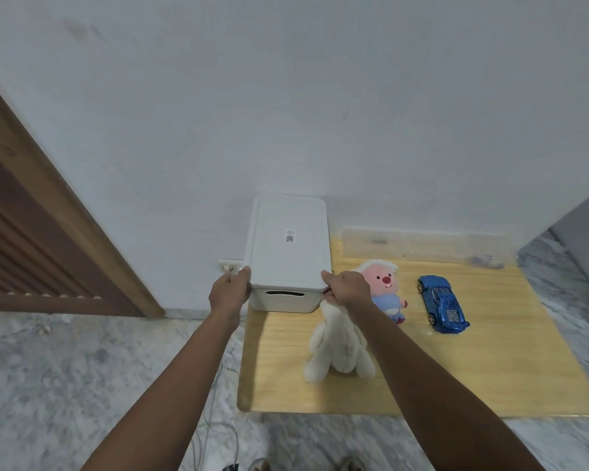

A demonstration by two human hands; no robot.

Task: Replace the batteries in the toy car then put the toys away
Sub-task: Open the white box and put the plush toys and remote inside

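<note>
1. My left hand (230, 289) grips the near left corner of the lid (288, 243), thumb on top and fingers curled under the rim; my right hand (349, 287) grips the near right corner the same way. Both grips are closed on the lid, just below the middle of the frame.
2. I judge the step in hand to be lifting the lid off the white storage box (284, 300). I would raise both corners evenly, so the lid comes up flat and the box is not dragged along.
3. The right forearm passes over the white plush rabbit (337, 348), which lies just below the box; I would lift straight up to avoid sweeping it aside.
4. The pink plush toy (386, 294) lies just right of my right hand, and the blue toy car (442, 304) sits further right, apart from both, all on the yellow mat (490, 368) on the floor.
5. I cannot tell whether the car's batteries are changed; its underside is hidden.
6. The lid needs a free spot, perhaps the marble floor (82, 368) at lower left.
</note>
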